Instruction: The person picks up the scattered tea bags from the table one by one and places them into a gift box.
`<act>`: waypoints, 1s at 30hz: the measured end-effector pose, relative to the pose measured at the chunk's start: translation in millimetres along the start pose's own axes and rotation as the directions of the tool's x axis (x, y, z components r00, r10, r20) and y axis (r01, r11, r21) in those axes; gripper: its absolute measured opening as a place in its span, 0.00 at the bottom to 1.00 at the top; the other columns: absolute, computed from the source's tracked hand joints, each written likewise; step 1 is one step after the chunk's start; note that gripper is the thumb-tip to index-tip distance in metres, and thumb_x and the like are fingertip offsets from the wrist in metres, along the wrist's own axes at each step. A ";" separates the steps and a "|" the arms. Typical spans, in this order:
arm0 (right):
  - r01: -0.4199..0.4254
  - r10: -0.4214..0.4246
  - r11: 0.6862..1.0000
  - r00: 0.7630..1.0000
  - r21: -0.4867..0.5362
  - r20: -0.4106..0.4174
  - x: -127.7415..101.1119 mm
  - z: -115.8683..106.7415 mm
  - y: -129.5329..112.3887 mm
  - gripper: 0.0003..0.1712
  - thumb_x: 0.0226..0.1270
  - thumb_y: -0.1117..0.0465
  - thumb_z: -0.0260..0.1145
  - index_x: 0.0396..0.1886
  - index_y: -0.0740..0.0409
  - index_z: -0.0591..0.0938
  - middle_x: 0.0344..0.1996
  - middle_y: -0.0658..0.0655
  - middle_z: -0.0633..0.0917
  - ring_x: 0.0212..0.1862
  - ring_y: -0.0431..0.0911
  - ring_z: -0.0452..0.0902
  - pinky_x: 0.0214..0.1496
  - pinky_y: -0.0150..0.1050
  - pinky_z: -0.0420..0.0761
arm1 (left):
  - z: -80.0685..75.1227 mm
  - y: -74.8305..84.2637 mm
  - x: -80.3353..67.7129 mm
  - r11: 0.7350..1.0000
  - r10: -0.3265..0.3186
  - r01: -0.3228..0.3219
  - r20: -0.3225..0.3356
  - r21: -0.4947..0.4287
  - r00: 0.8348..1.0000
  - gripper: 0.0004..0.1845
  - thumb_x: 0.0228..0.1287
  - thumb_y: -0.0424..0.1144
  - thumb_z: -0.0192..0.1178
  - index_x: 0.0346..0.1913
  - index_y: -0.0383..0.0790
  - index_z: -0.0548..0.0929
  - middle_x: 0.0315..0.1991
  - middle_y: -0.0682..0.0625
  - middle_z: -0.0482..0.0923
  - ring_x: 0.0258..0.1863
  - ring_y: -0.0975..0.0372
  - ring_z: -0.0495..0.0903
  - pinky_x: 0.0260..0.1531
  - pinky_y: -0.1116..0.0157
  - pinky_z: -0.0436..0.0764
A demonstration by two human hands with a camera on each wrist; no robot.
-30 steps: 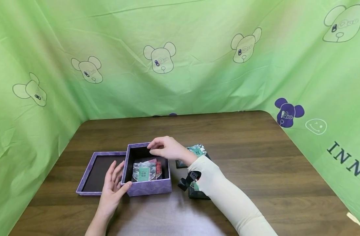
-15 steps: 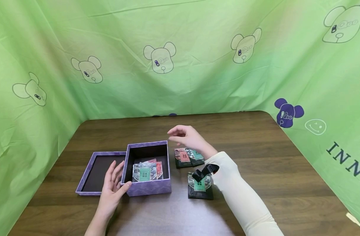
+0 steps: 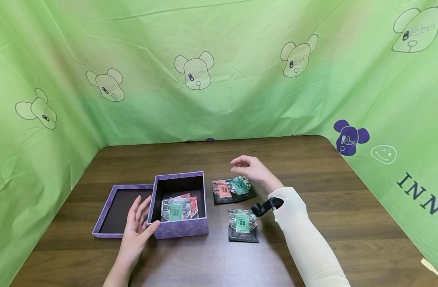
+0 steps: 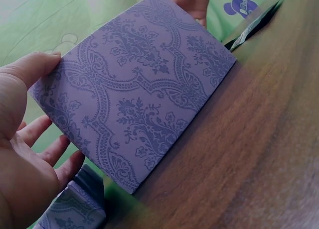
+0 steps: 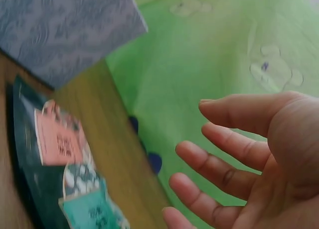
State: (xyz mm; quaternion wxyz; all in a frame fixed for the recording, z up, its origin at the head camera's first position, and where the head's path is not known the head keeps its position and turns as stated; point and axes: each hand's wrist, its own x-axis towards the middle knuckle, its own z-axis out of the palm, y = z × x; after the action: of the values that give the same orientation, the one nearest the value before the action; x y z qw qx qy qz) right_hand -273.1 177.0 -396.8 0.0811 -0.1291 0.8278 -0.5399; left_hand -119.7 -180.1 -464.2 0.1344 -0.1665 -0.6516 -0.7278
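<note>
**Empty right hand over the packets, box braced on one side only**

Your left hand [image 3: 136, 227] lies flat against the near left corner of the purple box [image 3: 179, 229], fingers straight, thumb on the front wall: a wide, relaxed grip that braces rather than clamps. Your right hand [image 3: 252, 169] hangs in the air to the right of the box, fingers loosely spread and holding nothing, just above the overlapping pair of packets [image 3: 233, 190]. One more packet [image 3: 243, 225] lies flat on the tabletop [image 3: 312, 167], right of the box and nearer to you than the pair. Inside the box a few packets [image 3: 178, 208] lean in a loose fan against each other. The lid [image 3: 111, 229] sits open-side up, touching the box's left wall.

Watch the pair: they overlap, so a pinch on the top one may drag the one beneath or lift both. They look slick and thin, so a fingertip grip at an edge could slip. Any bump on the box's right wall meets no brace on that side, so the box could shove into the lid. The leaning fan inside could also topple if another packet lands on it.
</note>
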 end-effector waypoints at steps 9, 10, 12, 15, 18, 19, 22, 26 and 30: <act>-0.130 0.129 0.991 0.992 -0.045 -0.006 -1.4 -11.4 24.3 0.30 0.61 0.66 0.71 0.62 0.70 0.73 0.55 0.72 0.76 0.48 0.54 0.76 0.40 0.44 0.78 | 0.2 -0.1 0.1 1.000 -0.001 0.001 0.000 0.007 1.000 0.47 0.60 0.12 0.54 0.78 0.42 0.49 0.68 0.61 0.66 0.66 0.72 0.66 0.59 0.76 0.67; -0.147 0.147 0.987 0.989 -0.070 -0.004 -1.3 -12.3 25.9 0.31 0.60 0.67 0.72 0.63 0.69 0.73 0.57 0.72 0.75 0.50 0.55 0.75 0.40 0.43 0.77 | 0.2 -0.1 0.0 1.000 -0.002 0.002 -0.001 0.008 1.000 0.47 0.60 0.12 0.54 0.78 0.42 0.49 0.68 0.62 0.66 0.66 0.72 0.66 0.59 0.76 0.67; -0.175 0.176 0.977 0.984 -0.120 0.005 -0.8 -13.6 28.9 0.33 0.59 0.67 0.73 0.64 0.67 0.73 0.60 0.72 0.73 0.53 0.58 0.74 0.39 0.41 0.77 | 0.2 0.0 0.0 1.000 -0.003 0.003 -0.002 0.010 1.000 0.47 0.60 0.12 0.54 0.78 0.42 0.49 0.68 0.62 0.66 0.66 0.72 0.66 0.59 0.76 0.67; -0.177 0.185 0.967 0.982 -0.183 0.026 -0.5 -14.6 33.5 0.37 0.56 0.68 0.74 0.66 0.66 0.71 0.63 0.73 0.71 0.55 0.61 0.73 0.39 0.42 0.77 | 0.0 0.1 0.0 1.000 -0.008 0.008 -0.004 0.011 1.000 0.47 0.60 0.12 0.54 0.78 0.42 0.49 0.68 0.62 0.66 0.66 0.72 0.66 0.59 0.76 0.67; -0.143 0.157 0.966 0.986 -0.216 0.052 -0.3 -13.5 37.7 0.43 0.49 0.71 0.77 0.67 0.67 0.70 0.64 0.75 0.69 0.59 0.65 0.69 0.49 0.50 0.77 | -0.1 0.1 0.4 1.000 -0.013 0.013 -0.004 0.013 1.000 0.47 0.60 0.12 0.54 0.78 0.42 0.49 0.68 0.62 0.66 0.66 0.72 0.66 0.59 0.75 0.68; -0.125 0.144 0.964 0.987 -0.235 0.065 -0.5 -13.0 38.9 0.45 0.47 0.72 0.77 0.67 0.68 0.70 0.64 0.75 0.68 0.61 0.65 0.67 0.53 0.53 0.75 | -0.1 0.1 0.4 1.000 -0.014 0.014 -0.004 0.014 1.000 0.47 0.60 0.12 0.54 0.78 0.42 0.49 0.68 0.62 0.66 0.66 0.72 0.66 0.59 0.75 0.68; -0.076 0.111 0.946 0.989 -0.316 0.094 -0.7 -10.5 41.4 0.50 0.40 0.72 0.80 0.68 0.67 0.69 0.64 0.75 0.66 0.65 0.68 0.61 0.64 0.61 0.65 | -0.1 0.2 0.4 1.000 -0.017 0.017 -0.006 0.019 1.000 0.47 0.60 0.13 0.54 0.78 0.42 0.49 0.68 0.62 0.66 0.66 0.72 0.66 0.59 0.76 0.67; -0.036 0.093 0.912 0.988 -0.408 0.122 -0.5 -7.9 42.4 0.53 0.37 0.73 0.80 0.70 0.63 0.70 0.67 0.71 0.65 0.68 0.70 0.57 0.67 0.65 0.58 | 0.0 0.2 0.3 1.000 -0.016 0.017 -0.009 0.022 1.000 0.46 0.60 0.13 0.54 0.78 0.41 0.49 0.68 0.63 0.66 0.66 0.73 0.67 0.59 0.76 0.67; -0.017 0.078 0.904 0.989 -0.428 0.127 1.0 -6.1 43.9 0.51 0.36 0.74 0.78 0.69 0.61 0.72 0.67 0.69 0.68 0.68 0.69 0.58 0.67 0.66 0.57 | 0.1 -0.4 -0.1 1.000 -0.014 0.014 -0.009 0.017 1.000 0.46 0.60 0.13 0.54 0.78 0.41 0.49 0.68 0.62 0.66 0.66 0.72 0.67 0.59 0.76 0.68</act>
State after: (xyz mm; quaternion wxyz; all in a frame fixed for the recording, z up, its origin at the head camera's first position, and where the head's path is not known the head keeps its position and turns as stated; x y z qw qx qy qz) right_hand -281.3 198.9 -434.5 0.1224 -0.1612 0.9207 -0.3337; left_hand -119.8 -180.0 -464.6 0.1334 -0.1576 -0.6584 -0.7238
